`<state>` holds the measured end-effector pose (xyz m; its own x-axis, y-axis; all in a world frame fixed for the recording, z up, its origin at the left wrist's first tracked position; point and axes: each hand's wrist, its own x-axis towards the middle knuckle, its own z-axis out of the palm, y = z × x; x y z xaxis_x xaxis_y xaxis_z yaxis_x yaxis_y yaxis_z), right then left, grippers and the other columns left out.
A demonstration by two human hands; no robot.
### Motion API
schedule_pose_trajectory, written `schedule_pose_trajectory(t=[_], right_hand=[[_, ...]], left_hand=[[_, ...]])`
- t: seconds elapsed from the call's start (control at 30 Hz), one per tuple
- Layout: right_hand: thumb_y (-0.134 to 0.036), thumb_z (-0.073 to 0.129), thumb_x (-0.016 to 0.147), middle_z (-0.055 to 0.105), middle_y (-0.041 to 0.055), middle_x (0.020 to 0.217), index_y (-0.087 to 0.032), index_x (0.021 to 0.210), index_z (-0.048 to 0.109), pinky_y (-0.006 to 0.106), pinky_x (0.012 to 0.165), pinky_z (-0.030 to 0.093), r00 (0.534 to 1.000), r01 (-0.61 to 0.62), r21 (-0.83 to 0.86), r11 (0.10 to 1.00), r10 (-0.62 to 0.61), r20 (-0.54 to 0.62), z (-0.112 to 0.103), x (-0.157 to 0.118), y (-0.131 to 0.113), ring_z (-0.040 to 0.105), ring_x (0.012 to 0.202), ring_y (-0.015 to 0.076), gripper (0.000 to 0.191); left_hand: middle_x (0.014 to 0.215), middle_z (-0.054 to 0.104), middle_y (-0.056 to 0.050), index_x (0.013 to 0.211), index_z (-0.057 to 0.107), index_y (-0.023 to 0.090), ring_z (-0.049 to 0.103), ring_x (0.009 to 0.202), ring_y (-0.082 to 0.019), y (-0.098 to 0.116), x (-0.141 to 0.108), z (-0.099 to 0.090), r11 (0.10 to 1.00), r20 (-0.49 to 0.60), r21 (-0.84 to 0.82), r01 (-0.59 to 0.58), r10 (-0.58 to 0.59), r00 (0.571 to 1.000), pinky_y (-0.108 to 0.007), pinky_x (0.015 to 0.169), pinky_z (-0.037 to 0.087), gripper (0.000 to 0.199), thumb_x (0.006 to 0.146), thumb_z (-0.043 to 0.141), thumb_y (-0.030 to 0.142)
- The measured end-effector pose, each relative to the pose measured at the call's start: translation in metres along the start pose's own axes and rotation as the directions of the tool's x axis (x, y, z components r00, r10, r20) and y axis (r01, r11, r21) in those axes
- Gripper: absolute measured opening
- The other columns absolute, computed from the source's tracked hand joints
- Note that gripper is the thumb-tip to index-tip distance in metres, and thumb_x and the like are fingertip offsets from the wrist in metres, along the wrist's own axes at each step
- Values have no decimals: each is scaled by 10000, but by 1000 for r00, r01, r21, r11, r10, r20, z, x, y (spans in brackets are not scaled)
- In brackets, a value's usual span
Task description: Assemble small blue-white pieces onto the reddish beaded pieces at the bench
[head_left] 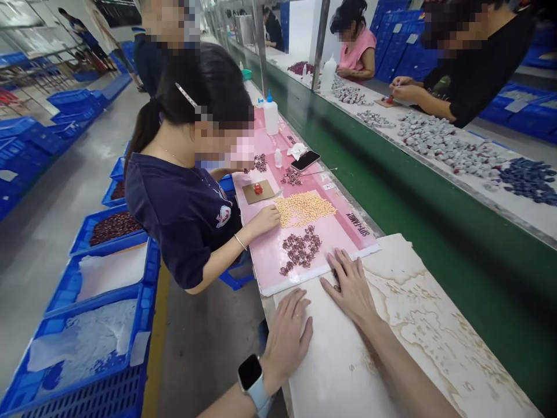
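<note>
My left hand (pixel 287 339), with a smartwatch (pixel 251 377) on its wrist, lies flat on a white sheet with beige marbled patches (pixel 339 360). My right hand (pixel 348 287) rests on the same sheet, its fingers spread and its fingertips close to the edge of a pink mat (pixel 270 261). Neither hand holds anything. A cluster of small mauve pieces (pixel 301 249) lies on the mat just beyond my right fingertips. Past it are a heap of cream pieces (pixel 304 209) and a co-worker's hand (pixel 265 220) resting beside them.
The seated co-worker (pixel 183 197) sits at the bench's left side, beside blue crates (pixel 100 337) holding white bags. A green conveyor (pixel 391 191) runs alongside the bench. Beyond it, a far bench (pixel 452 157) holds rows of grey pieces, with other co-workers working there.
</note>
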<state>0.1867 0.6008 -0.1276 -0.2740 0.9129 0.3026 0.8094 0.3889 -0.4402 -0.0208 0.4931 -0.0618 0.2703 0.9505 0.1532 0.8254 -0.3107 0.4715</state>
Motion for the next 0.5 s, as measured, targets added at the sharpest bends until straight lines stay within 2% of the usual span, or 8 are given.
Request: schedule_pose_trajectory(t=[0.07, 0.17, 0.27, 0.37, 0.5], right_hand=[[-452, 683, 1023, 442, 133, 1678, -234, 1561, 508, 681, 1259, 317, 999, 32, 6, 999, -32, -2, 4, 13, -4, 439, 1529, 366, 606], [-444, 682, 1024, 472, 131, 1649, -232, 1527, 541, 678, 1252, 327, 999, 39, 7, 999, -39, -37, 8, 38, -8, 454, 1514, 362, 564], [-434, 677, 1030, 482, 131, 1640, -239, 1519, 548, 665, 1242, 353, 997, 68, 15, 998, -67, -39, 12, 68, -10, 488, 1484, 350, 542], [-423, 685, 1028, 520, 129, 1607, -235, 1511, 555, 651, 1213, 405, 990, 136, 35, 990, -137, 15, 15, 92, -11, 533, 1445, 340, 534], [-396, 690, 1030, 566, 127, 1550, -220, 1461, 591, 597, 1143, 502, 974, 207, 78, 975, -213, 73, 17, 94, -12, 589, 1379, 318, 476]], left_hand=[[1498, 579, -139, 1343, 563, 136, 531, 1479, -296, -6, 19, 7, 999, -29, 17, 28, -27, 999, -563, 1203, 562, 351, 997, 574, 79], [1454, 606, -125, 1327, 585, 140, 563, 1434, -299, -13, 32, 14, 998, -44, 36, 44, -42, 998, -592, 1205, 548, 362, 973, 611, 70], [1437, 619, -111, 1313, 601, 149, 580, 1407, -290, -17, 32, 17, 998, -52, 38, 41, -39, 998, -604, 1204, 542, 353, 971, 608, 61], [1427, 624, -109, 1312, 597, 142, 583, 1403, -282, -20, 30, 20, 999, -66, 23, 43, -41, 997, -600, 1210, 537, 338, 982, 602, 69], [1421, 626, -108, 1328, 582, 141, 585, 1402, -275, -22, 30, 23, 997, -86, -21, 69, -71, 994, -581, 1204, 548, 324, 1007, 586, 99]])
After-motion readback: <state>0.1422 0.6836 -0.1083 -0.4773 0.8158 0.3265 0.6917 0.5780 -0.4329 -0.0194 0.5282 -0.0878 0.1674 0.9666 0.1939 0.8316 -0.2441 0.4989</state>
